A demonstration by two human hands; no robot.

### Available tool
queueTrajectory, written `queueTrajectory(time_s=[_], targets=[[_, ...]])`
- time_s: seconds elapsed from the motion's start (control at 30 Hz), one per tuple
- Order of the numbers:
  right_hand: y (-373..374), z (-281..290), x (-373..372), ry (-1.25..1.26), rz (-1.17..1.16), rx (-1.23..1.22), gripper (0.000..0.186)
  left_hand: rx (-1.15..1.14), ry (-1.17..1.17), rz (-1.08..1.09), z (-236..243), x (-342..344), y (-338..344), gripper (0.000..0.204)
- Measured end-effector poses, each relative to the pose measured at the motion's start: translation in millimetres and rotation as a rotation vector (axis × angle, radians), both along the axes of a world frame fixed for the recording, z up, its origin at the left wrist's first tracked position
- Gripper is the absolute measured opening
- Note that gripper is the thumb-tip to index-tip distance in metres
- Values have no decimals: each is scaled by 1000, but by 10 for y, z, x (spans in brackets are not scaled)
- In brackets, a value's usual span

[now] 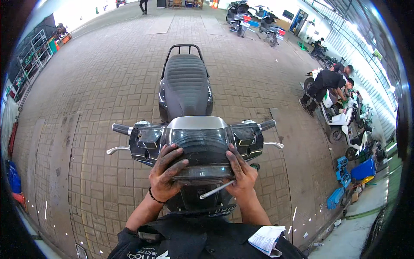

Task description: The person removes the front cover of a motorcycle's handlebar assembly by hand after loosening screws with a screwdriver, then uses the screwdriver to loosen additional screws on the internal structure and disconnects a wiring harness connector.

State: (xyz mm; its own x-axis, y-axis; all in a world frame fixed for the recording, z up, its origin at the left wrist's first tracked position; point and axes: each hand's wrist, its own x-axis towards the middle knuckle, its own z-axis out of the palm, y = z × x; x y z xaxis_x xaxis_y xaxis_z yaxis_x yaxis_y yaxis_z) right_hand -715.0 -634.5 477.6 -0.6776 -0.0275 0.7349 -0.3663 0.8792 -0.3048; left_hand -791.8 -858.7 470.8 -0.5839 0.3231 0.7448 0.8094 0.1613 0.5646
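A black scooter with a ribbed seat [186, 71] stands in front of me, its front end towards me. My left hand [166, 175] and my right hand [242, 175] press on opposite sides of its glossy front cowl [198, 149], gripping it between them. Dark smudges cover the fingers. Under my right palm a slim silver rod-like tool [215, 190] sticks out to the left; its other end is hidden. Handlebar grips [123, 129] and silver brake levers [273, 145] reach out on both sides. A number plate [221, 211] shows partly below the cowl.
Paving bricks [108, 86] surround the scooter. On the right, a person in black [325, 86] bends over a white scooter [340, 116], with another person behind. Blue plastic stools [340, 172] and a blue bin [363, 169] lie nearer. Parked scooters [239, 19] stand at the back; metal shelving [39, 54] lines the left.
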Motion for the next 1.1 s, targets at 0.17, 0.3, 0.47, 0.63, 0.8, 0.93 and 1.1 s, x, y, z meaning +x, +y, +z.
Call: queueTrajectory(time_s=[0.17,0.3,0.47,0.63,0.8,0.93,1.1], targets=[[-51,192,-20,1,-8,-4,66,60,-64,-21,189,-21,-9,44],[-26,194,114,-70,-10,15,68,9,20,-19,118,28,-8,41],[57,-77,259,16,-60,-188,56,-49,77,47,-130,57,-66,43],[564,-406,350,-163,-454,-994,43,150,38,519,-215,-181,-456,47],[788,-588,76,-226,-419,-965,55,-78,-479,800,-699,-742,-950,54],[739,-649,-40,-309,-436,-1047,61,-115,-593,749,-414,-687,-719,54],[692,-433,-109,-349,-528,-1055,59,-110,-634,646,-540,-917,-840,58]])
